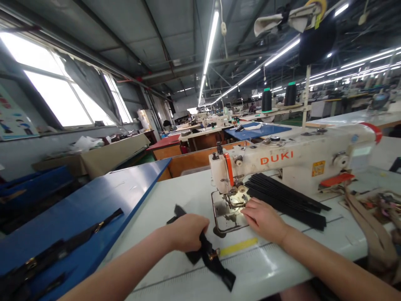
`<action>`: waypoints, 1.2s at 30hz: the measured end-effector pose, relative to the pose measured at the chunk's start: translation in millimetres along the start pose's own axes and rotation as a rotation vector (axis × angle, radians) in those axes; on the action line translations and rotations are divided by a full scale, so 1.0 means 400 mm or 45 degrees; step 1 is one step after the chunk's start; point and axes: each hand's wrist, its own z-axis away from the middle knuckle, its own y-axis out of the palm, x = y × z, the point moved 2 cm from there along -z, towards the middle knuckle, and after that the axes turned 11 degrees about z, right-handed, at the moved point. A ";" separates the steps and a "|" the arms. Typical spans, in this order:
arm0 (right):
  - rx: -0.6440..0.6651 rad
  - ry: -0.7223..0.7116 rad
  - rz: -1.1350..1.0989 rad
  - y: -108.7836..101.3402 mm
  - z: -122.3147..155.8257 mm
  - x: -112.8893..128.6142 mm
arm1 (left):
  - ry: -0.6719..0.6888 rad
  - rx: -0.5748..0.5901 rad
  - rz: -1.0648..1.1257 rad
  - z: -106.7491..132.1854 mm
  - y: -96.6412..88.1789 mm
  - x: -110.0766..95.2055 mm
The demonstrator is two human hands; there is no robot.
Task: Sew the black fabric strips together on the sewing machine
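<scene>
My left hand (187, 232) is closed around a black strap (209, 256) with a brass ring, held on the white sewing table (175, 196) in front of the machine. My right hand (262, 218) rests by the needle plate (226, 214) of the cream sewing machine (294, 161) marked DUKI. Its fingers are curled, their tips near the presser foot. Whether they pinch anything is hidden. A stack of black strips (283, 197) lies under the machine arm, just right of my right hand.
A blue side table (94, 205) at my left carries more black straps with brass fittings (56, 251). Tan webbing (366, 225) drapes off the right edge. Thread cones (267, 99) stand behind the machine. Rows of other workstations stretch away under strip lights.
</scene>
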 end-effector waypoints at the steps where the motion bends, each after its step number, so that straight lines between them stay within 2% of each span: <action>1: 0.003 0.000 0.000 0.001 0.000 0.000 | -0.061 -0.021 0.102 0.011 -0.005 0.024; 5: 0.019 -0.018 -0.022 0.007 -0.002 -0.001 | -0.267 -0.200 0.643 0.074 -0.003 0.111; 9: 0.027 -0.035 -0.066 0.013 -0.005 -0.002 | -0.410 -0.432 1.210 0.115 0.041 0.145; 13: 0.020 -0.012 -0.106 0.001 0.001 0.042 | -0.429 -0.569 1.596 0.077 0.086 0.137; 15: 0.024 -0.027 -0.148 -0.011 0.010 0.094 | -0.408 -0.607 1.720 0.039 0.099 0.130; 17: 0.074 -0.138 -0.273 -0.019 0.019 0.155 | -0.386 -0.637 1.796 -0.001 0.103 0.126; 20: 0.302 -0.401 -0.366 -0.007 0.024 0.225 | -0.376 -0.682 1.820 -0.052 0.090 0.133; 23: 0.394 -0.457 -0.324 0.019 0.019 0.236 | -0.399 -0.789 1.740 -0.096 0.057 0.162; 27: 0.322 -0.526 -0.137 0.063 0.021 0.225 | -0.407 -0.933 1.521 -0.150 0.020 0.214; 31: 0.230 -0.513 -0.006 0.104 0.030 0.233 | -0.303 -1.017 1.191 -0.180 0.005 0.244; 34: 0.159 -0.487 0.000 0.086 0.028 0.227 | -0.230 -1.101 0.948 -0.176 -0.001 0.245; 36: 0.103 -0.415 -0.035 0.038 0.029 0.192 | -0.195 -1.139 0.842 -0.158 0.002 0.243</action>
